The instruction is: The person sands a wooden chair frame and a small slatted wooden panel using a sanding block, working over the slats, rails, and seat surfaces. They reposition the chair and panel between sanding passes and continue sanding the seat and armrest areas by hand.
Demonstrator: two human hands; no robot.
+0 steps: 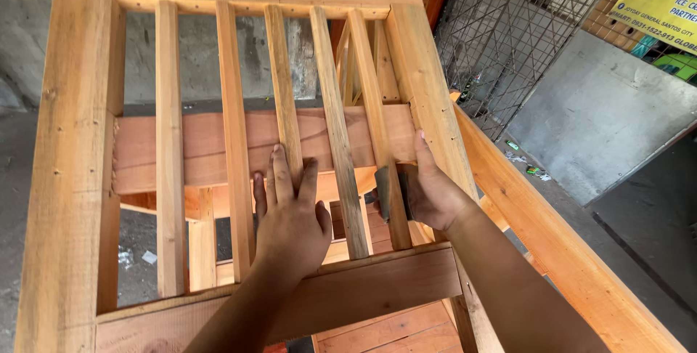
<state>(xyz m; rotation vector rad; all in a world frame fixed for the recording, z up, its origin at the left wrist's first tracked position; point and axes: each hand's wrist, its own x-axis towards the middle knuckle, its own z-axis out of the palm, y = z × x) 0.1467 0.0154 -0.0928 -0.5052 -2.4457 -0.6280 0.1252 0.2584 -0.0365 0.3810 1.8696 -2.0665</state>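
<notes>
Head view is looking down on a wooden frame with upright slats, tilted toward the camera. Going left to right: a wide post is running down the left edge, then two slats standing free, then the left hand is lying flat over the middle slat, fingers spread and open, palm pressing on the wood, gripping nothing. A horizontal board is crossing behind the slats, just beyond the fingertips. A near rail is running under both wrists. Right of that, the right hand is reaching between the last slat and the right post, fingers curled and closed around a dark sanding pad, which is pressing against the side of that slat, near its lower part. Further right, a long plank is sloping near-right. Far right, wire mesh and a grey metal sheet are standing on the concrete floor.
</notes>
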